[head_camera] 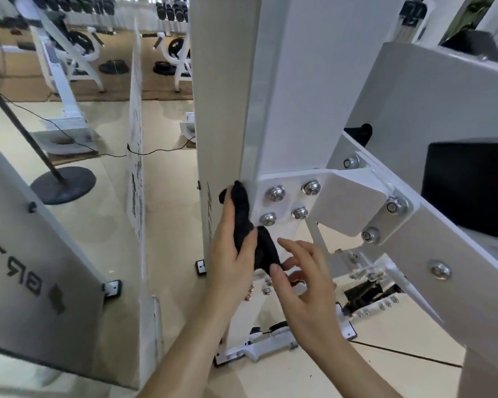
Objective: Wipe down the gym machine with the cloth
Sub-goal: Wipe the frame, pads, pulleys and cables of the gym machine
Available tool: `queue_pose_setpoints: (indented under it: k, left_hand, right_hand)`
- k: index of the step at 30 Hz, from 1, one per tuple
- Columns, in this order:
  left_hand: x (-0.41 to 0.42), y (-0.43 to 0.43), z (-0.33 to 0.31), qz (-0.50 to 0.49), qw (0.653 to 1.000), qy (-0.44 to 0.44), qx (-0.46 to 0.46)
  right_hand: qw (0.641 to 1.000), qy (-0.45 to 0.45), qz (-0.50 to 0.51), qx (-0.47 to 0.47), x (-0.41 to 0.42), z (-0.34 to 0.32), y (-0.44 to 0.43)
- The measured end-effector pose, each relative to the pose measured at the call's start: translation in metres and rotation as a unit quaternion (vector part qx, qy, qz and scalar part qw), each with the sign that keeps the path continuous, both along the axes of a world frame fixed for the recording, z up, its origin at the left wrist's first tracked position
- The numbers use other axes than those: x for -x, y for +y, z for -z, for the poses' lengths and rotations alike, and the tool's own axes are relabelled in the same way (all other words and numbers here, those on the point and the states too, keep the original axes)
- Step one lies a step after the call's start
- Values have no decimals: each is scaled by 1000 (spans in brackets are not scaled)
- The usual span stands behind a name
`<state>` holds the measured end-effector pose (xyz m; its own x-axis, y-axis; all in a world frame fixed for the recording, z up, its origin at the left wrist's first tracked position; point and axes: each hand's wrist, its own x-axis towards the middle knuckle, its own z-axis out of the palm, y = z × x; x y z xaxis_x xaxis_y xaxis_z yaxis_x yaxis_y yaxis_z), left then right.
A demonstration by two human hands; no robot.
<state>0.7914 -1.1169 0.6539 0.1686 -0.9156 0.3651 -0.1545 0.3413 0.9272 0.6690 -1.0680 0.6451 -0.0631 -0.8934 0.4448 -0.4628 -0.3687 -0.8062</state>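
Note:
A white gym machine fills the view, with a tall upright column (pixel 227 96) and a bolted bracket plate (pixel 288 202) carrying several silver bolts. My left hand (pixel 230 254) grips a black cloth (pixel 243 216) and holds its top against the column's corner edge, just left of the bolts. The cloth's lower end hangs down to the right. My right hand (pixel 302 280) is beside that hanging end, fingers spread and loosely bent, with fingertips touching or nearly touching the cloth.
A slanted white arm (pixel 431 225) with more bolts runs down to the right past a black pad (pixel 472 191). A white panel (pixel 135 168) stands to the left. A round black stand base (pixel 64 185) and other machines sit on the beige floor behind.

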Motion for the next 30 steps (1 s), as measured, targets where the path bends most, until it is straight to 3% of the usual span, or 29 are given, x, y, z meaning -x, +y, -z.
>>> queue_pose_setpoints:
  k: [4,10,13,17,20,23,25,27,30]
  left_hand:
    - [5,-5,7,-34,996,-74,34]
    - [6,8,59,-29,990,-104,-90]
    - [5,14,67,-50,984,-88,-150]
    - [15,30,55,-58,974,-86,-203]
    - [11,45,42,-7,979,-91,-181]
    - [1,45,30,-29,992,-83,-96]
    - [-1,37,27,-71,994,-8,-77]
    - [-3,29,27,-93,991,50,-77]
    - [-9,21,41,-72,995,-23,-59]
  right_hand:
    - [993,-60,-37,-90,-4,8,-6]
    - [979,-1,-12,-204,-13,49,-16]
    - [977,-17,-13,-210,-20,61,-14]
    - [963,-138,-20,-229,-31,65,-15]
    - [931,-287,83,-208,-29,60,-15]
    - [907,-357,203,-95,-19,39,-23]
    - [922,-343,164,-67,-29,31,-26]
    - [959,-253,113,-53,-55,37,-19]
    - [974,-184,131,-16,-72,57,-18]
